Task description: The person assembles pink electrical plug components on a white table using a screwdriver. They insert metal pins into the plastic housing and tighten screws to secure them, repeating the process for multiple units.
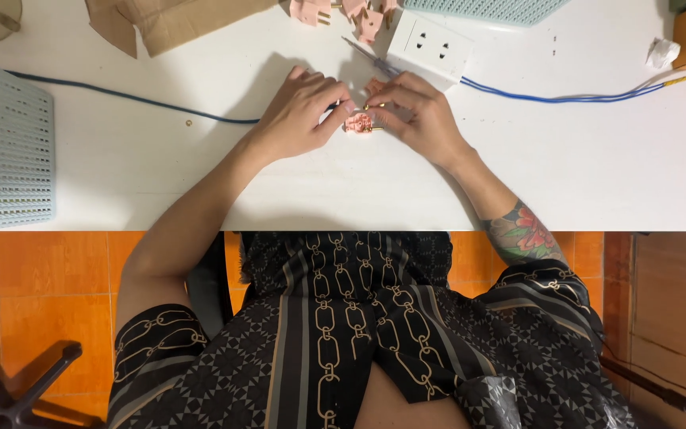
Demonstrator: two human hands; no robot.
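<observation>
Both hands down on the white worktop (597,159), meeting over a small pink plug (360,122). Left hand (299,115) curled, fingertips pinching the plug's near side. Right hand (422,119) curled too, thumb and forefinger pressed to the far side, apparently nipping one of the brass pins. Plug trapped between the two sets of fingertips, resting on or just above the worktop; cannot tell which.

Handling, at a guess: very light, hard moulded plastic, stiff, not fragile but small and smooth enough to skid or twist out of a loose pinch. Brass pins rigid, slick, poor for gripping hard. Best hold on the flat sides of the pink body, fingertips opposed, pins left free.

Just beyond the right hand, a thin screwdriver (367,54), lying slantwise, tip toward the fingers. Past that, a white double socket (430,44), with blue wire (565,98) trailing off to the right. Running out leftward from under the left hand, a dark blue cable (136,98), seemingly leading toward the plug. A tiny brass bit (189,123) loose on the worktop, well left of the left hand. Beyond both hands, more pink plug parts (343,11) and a scrap of brown cardboard (176,24). Far left, a pale green perforated basket (1,151).
</observation>
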